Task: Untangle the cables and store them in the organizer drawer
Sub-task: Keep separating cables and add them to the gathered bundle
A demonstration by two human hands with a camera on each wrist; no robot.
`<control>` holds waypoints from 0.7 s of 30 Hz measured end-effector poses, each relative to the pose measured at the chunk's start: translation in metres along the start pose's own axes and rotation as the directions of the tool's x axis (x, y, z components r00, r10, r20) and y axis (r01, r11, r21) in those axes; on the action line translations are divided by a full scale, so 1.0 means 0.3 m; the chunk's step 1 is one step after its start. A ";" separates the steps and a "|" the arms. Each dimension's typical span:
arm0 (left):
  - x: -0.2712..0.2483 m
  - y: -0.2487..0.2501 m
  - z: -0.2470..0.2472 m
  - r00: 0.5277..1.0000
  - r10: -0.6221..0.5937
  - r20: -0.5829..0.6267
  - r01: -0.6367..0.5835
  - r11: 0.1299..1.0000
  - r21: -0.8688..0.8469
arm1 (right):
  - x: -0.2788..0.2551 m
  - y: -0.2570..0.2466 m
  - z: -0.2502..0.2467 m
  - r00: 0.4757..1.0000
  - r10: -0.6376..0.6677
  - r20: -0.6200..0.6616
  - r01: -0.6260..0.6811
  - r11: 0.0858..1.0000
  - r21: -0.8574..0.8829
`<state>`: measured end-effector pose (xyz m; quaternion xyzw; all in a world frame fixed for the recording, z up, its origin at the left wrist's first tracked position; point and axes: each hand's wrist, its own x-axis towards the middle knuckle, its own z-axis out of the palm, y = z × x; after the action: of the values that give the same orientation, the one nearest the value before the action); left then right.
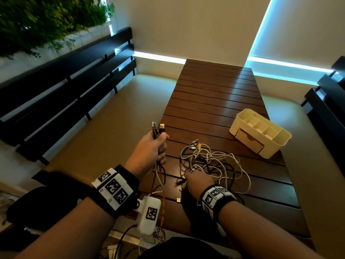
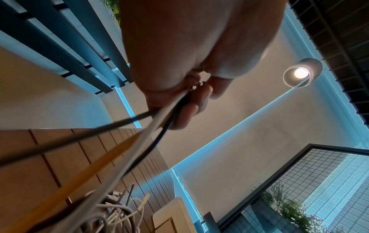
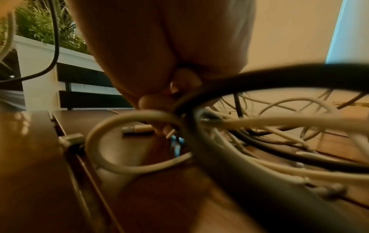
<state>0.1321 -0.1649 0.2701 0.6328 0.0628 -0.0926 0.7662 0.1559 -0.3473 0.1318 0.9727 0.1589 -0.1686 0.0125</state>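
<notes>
A tangle of white, grey and black cables [image 1: 211, 161] lies on the brown slatted table [image 1: 214, 94]. My left hand [image 1: 158, 144] is raised at the table's left edge and grips a bunch of cables, their USB plugs [image 1: 158, 128] sticking up above the fist. White, black and orange strands [image 2: 127, 146] run down from that fist. My right hand [image 1: 194, 177] sits low at the near side of the tangle, fingers curled among the cables [image 3: 179, 108]. The cream organizer [image 1: 261, 131] stands at the right, its drawer [image 1: 249, 141] closed.
A loose white plug [image 1: 178, 200] lies on the table near my right wrist. A white box with a marker [image 1: 149, 214] hangs below my left wrist. Dark slatted benches [image 1: 65, 90] flank the table on both sides. A tan connector [image 3: 137, 129] lies by my right fingers.
</notes>
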 end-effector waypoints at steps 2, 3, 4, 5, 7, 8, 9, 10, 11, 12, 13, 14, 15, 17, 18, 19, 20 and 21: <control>0.000 0.001 -0.002 1.000 0.002 0.001 -0.002 1.000 0.001 | -0.001 0.003 -0.003 0.999 -0.003 -0.032 0.002 1.000 -0.027; 0.000 0.002 -0.003 1.000 0.002 0.002 -0.002 1.000 -0.001 | -0.004 0.008 -0.010 0.998 0.003 -0.056 -0.004 1.000 -0.016; 0.003 0.002 -0.004 1.000 0.002 0.001 -0.002 1.000 -0.005 | -0.003 0.018 -0.015 0.996 0.009 -0.091 -0.007 1.000 0.023; 0.006 0.001 -0.004 1.000 0.002 -0.001 -0.002 1.000 -0.010 | -0.003 0.030 -0.023 0.989 0.024 -0.146 -0.010 0.995 0.096; 0.015 -0.002 -0.001 1.000 0.002 -0.005 -0.002 1.000 -0.011 | -0.004 0.053 -0.053 0.962 0.103 -0.254 -0.015 0.944 0.328; 0.019 -0.003 0.003 1.000 0.004 -0.006 -0.004 1.000 -0.011 | -0.007 0.061 -0.074 0.942 0.150 -0.299 0.002 0.891 0.454; 0.024 -0.005 0.009 1.000 0.006 -0.005 -0.006 1.000 -0.012 | -0.014 0.065 -0.103 0.921 0.194 -0.338 0.032 0.827 0.562; 0.029 -0.006 0.018 1.000 0.010 -0.003 -0.010 1.000 -0.014 | -0.025 0.065 -0.140 0.902 0.235 -0.363 0.063 0.759 0.648; 0.033 -0.007 0.029 1.000 0.015 0.000 -0.015 1.000 -0.016 | -0.040 0.060 -0.185 0.883 0.268 -0.386 0.102 0.692 0.715; 0.037 -0.006 0.042 1.000 0.023 0.004 -0.023 1.000 -0.020 | -0.060 0.052 -0.233 0.864 0.298 -0.407 0.144 0.628 0.765; 0.041 -0.005 0.055 0.999 0.034 0.009 -0.034 0.999 -0.022 | -0.082 0.042 -0.287 0.839 0.324 -0.437 0.205 0.557 0.805; 0.044 -0.003 0.068 0.999 0.047 0.013 -0.047 0.999 -0.023 | -0.105 0.033 -0.336 0.807 0.351 -0.475 0.278 0.484 0.830; 0.048 0.000 0.080 0.998 0.061 0.016 -0.061 0.998 -0.021 | -0.126 0.026 -0.381 0.779 0.375 -0.503 0.351 0.404 0.845; 0.059 0.002 0.101 0.996 0.088 0.020 -0.088 0.996 -0.020 | -0.154 0.019 -0.440 0.766 0.384 -0.515 0.435 0.280 0.856; 0.065 -0.001 0.111 0.995 0.097 0.024 -0.097 0.995 -0.019 | -0.162 0.016 -0.448 0.778 0.372 -0.506 0.436 0.261 0.861; 0.069 -0.004 0.120 0.994 0.104 0.031 -0.103 0.995 -0.017 | -0.169 0.013 -0.444 0.796 0.361 -0.486 0.414 0.262 0.872; 0.073 -0.009 0.128 0.993 0.111 0.042 -0.110 0.994 -0.012 | -0.173 0.011 -0.430 0.811 0.361 -0.460 0.382 0.269 0.884; 0.076 -0.015 0.135 0.992 0.117 0.054 -0.117 0.993 -0.003 | -0.178 0.009 -0.417 0.823 0.368 -0.433 0.352 0.269 0.897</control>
<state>0.1524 -0.2068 0.2687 0.6326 0.0050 -0.0646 0.7717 0.1495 -0.3563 0.2673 0.7772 0.0141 0.0690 -0.6254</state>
